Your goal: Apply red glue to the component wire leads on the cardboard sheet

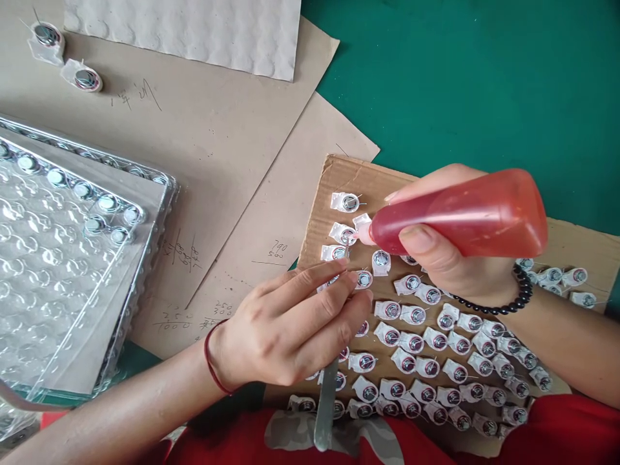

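My right hand (450, 239) is wrapped round a red squeeze bottle (484, 210), tilted sideways with its pale nozzle touching or just beside a small round part (347, 235) with white tabs. My left hand (300, 323) has its fingers pressed together round metal tweezers (327, 407). The tips reach up to that same part; the other end sticks out below my palm. Many similar round parts lie in rows on a brown cardboard sheet (317, 223) under both hands. Some parts are hidden beneath my left fingers.
Clear plastic trays (48, 258) holding several round metal pieces are stacked at the left. Two white-tabbed parts (86, 79) lie on brown paper (203, 129) at the upper left. A bumpy grey sheet (194, 32) lies at the top, beside the green table surface (460, 84).
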Available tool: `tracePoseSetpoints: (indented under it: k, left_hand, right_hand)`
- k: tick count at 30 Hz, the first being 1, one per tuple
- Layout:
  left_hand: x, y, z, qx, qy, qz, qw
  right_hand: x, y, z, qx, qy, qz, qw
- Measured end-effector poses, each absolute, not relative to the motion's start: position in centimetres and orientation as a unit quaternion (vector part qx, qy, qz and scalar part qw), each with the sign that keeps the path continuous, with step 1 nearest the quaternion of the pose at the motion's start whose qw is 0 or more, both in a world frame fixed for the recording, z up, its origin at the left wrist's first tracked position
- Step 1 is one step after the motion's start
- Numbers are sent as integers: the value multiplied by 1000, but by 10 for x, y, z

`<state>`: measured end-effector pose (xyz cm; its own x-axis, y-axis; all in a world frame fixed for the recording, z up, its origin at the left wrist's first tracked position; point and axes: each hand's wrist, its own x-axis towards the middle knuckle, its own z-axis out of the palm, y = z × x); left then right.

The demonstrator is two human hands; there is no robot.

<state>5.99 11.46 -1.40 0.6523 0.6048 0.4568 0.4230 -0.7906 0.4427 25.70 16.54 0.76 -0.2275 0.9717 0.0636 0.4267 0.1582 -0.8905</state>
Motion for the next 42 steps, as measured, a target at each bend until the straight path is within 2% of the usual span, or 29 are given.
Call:
tracePoseSetpoints:
  k: [6,42]
  left_hand:
    - [60,114,-13,898,291,292,151]
    - [59,115,-11,897,290,298,150]
  right_hand:
    - [256,165,4,-489,-692,365,385]
    - [259,163,4,-506,-683,355,389]
